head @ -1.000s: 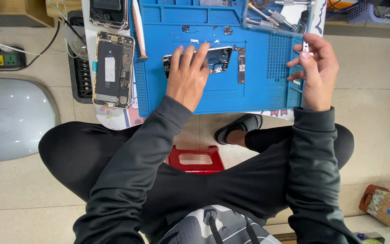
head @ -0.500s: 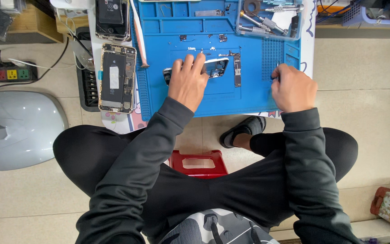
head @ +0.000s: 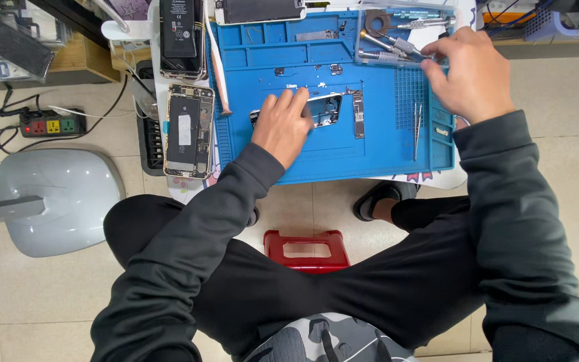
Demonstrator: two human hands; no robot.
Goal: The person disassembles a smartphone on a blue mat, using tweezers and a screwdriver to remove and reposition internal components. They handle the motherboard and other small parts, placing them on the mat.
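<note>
Phone frame (head: pixel 323 110) flat at centre of blue mat (head: pixel 383 157), pinned under left hand (head: pixel 283 127); thin, rigid, fragile; hold by edges; right hand (head: pixel 467 74) fingers screwdriver (head: pixel 397 45) in tray (head: pixel 370 33) beyond frame, grip unclear.

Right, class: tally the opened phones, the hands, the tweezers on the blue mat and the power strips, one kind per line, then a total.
Opened phones: 3, one under the left hand, on the blue mat, a gold one and a black one beside it
Hands: 2, the right hand at the tool tray
Tweezers: 1
Power strips: 1
Total: 7
</note>
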